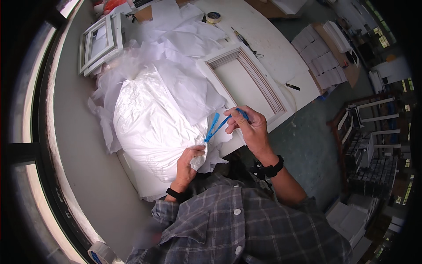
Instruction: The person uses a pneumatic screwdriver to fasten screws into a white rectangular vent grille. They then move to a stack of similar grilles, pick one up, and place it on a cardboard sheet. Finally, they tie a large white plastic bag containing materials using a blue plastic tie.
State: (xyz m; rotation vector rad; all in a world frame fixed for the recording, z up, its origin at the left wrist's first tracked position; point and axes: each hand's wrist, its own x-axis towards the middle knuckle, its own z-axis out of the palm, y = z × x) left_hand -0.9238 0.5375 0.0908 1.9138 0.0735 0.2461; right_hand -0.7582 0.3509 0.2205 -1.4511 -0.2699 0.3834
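A big, full white plastic sack (149,119) rests on the table, its gathered neck turned toward me. Around that neck runs a blue plastic tie string (212,131). My left hand (189,163) is closed on the bunched sack neck, just below the string. Above and to the right, my right hand (248,125) pinches the blue string and holds it taut, away from the sack. One short blue end sticks up beside the neck. Thin white sheets (187,81) lie heaped against the sack's far side.
Stacked white rectangular frames (246,81) lie right of the sack. More white frames (101,42) lean at the far left near the wall. A tape roll (213,17), a soldering-iron-like tool (241,39) and a black-handled tool (292,87) lie on the table (281,55). Paper stacks (318,57) stand beyond its right edge.
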